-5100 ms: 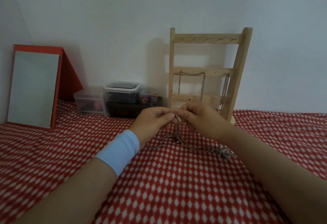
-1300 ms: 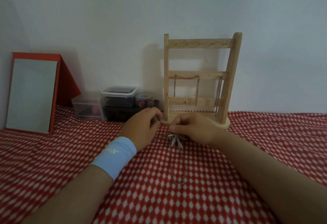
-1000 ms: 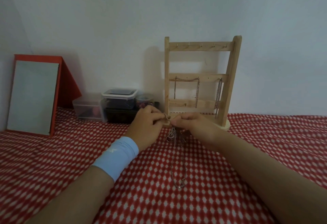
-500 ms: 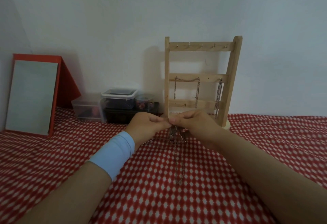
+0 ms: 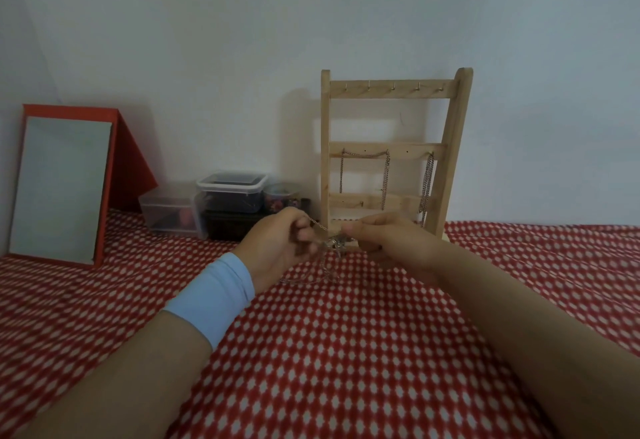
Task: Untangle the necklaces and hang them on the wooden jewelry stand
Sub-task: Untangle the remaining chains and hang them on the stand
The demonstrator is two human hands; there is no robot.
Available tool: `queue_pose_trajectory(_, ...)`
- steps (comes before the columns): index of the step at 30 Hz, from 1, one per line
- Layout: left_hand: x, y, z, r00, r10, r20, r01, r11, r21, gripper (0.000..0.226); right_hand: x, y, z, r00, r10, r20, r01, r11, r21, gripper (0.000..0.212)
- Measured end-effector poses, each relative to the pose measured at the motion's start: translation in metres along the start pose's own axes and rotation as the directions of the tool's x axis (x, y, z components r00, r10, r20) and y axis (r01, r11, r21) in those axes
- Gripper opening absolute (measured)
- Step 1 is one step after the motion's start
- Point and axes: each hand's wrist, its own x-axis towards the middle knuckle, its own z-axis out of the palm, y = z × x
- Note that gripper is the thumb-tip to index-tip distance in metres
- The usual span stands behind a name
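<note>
Starting nearest us, two forearms [image 5: 121, 369] reach forward over the red checked cloth [image 5: 329, 352] that covers the bench, the left one wearing a pale blue wristband [image 5: 214, 296]. We see the left hand [image 5: 277, 248] and the right hand [image 5: 391, 241] close together, each with its fingers [image 5: 304, 234] curled and pinching the necklace [image 5: 318, 225]. A short stretch of chain runs between the two pinches, its long axis left to right and rising slightly toward the left hand. A knotted clump [image 5: 334, 243] hangs just below it, and a slack loop [image 5: 308, 278] lies on the cloth beneath the left hand. We judge the untangling to be in hand and the hanging not yet begun.

Directly behind the hands rises the wooden stand [image 5: 446, 161], upright and close to the wall [image 5: 242, 40]. The right hand lies in front of its base and is the nearer to it. Its top rail [image 5: 393, 90] of hooks is bare, while chains [image 5: 385, 175] hang from the middle rail [image 5: 367, 147].

Left of the stand sit the containers:
- a clear box [image 5: 166, 211] holding something reddish;
- a lidded tub [image 5: 232, 192] with dark contents;
- a small round jar [image 5: 282, 194] of mixed coloured bits;
- a dark box [image 5: 228, 227] beneath, whose contents we cannot tell.

Farthest left, a red-framed board [image 5: 59, 185] leans against the wall.
</note>
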Motion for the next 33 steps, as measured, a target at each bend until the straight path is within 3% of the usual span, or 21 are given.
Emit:
queue_pose_trajectory(4, -0.001, 0.010, -0.012, 0.998, 0.042, -0.037, -0.045, 0.994, -0.103, 0.035, -0.002, 0.002, -0.006, 1.000, 0.000, 0.007, 0.000, 0.999, 0.032, 0.027)
queue_pose_trajectory(8, -0.010, 0.020, -0.019, 0.996, 0.085, -0.036, -0.074, 0.966, 0.249, 0.031, 0.004, 0.008, -0.008, 0.999, -0.025, -0.035, 0.029, 0.992, 0.121, 0.027)
queue_pose_trajectory(10, -0.014, 0.021, -0.018, 0.997, 0.071, 0.033, -0.077, 0.946, 0.314, 0.023, 0.009, 0.011, -0.008, 0.996, -0.028, -0.081, 0.041, 0.987, 0.158, 0.030)
queue_pose_trajectory(12, -0.014, 0.019, -0.020, 0.990, 0.083, 0.117, -0.110, 0.961, 0.254, 0.007, 0.012, 0.014, -0.007, 0.994, -0.015, -0.104, 0.037, 0.977, 0.211, 0.033)
queue_pose_trajectory(14, -0.011, 0.015, -0.023, 0.983, 0.114, 0.145, -0.134, 0.982, 0.134, 0.015, 0.013, 0.015, -0.006, 0.994, 0.006, -0.111, 0.019, 0.975, 0.221, 0.033)
queue_pose_trajectory(17, -0.007, 0.011, -0.026, 0.985, 0.143, 0.100, -0.149, 0.987, 0.064, 0.023, 0.014, 0.017, -0.007, 0.997, 0.026, -0.079, -0.008, 0.976, 0.218, 0.029)
queue_pose_trajectory(21, -0.002, 0.012, -0.030, 0.983, 0.175, -0.046, -0.166, 0.973, 0.161, 0.037, 0.013, 0.014, -0.009, 0.999, 0.026, -0.031, -0.017, 0.965, 0.262, 0.025)
queue_pose_trajectory(26, -0.008, 0.017, -0.030, 0.993, 0.106, -0.051, -0.111, 0.988, -0.103, 0.029, 0.008, 0.011, -0.011, 0.991, -0.089, -0.096, 0.101, 0.986, 0.134, 0.020)
queue_pose_trajectory(29, -0.011, 0.020, -0.031, 0.994, 0.079, -0.077, -0.074, 0.995, 0.062, 0.029, 0.007, 0.011, -0.014, 0.987, -0.140, -0.083, 0.150, 0.979, 0.138, 0.032)
queue_pose_trajectory(33, -0.005, 0.020, -0.031, 0.982, 0.022, -0.190, 0.063, 0.899, 0.433, 0.018, 0.007, 0.015, -0.018, 0.994, -0.057, 0.088, 0.031, 0.961, 0.275, 0.036)
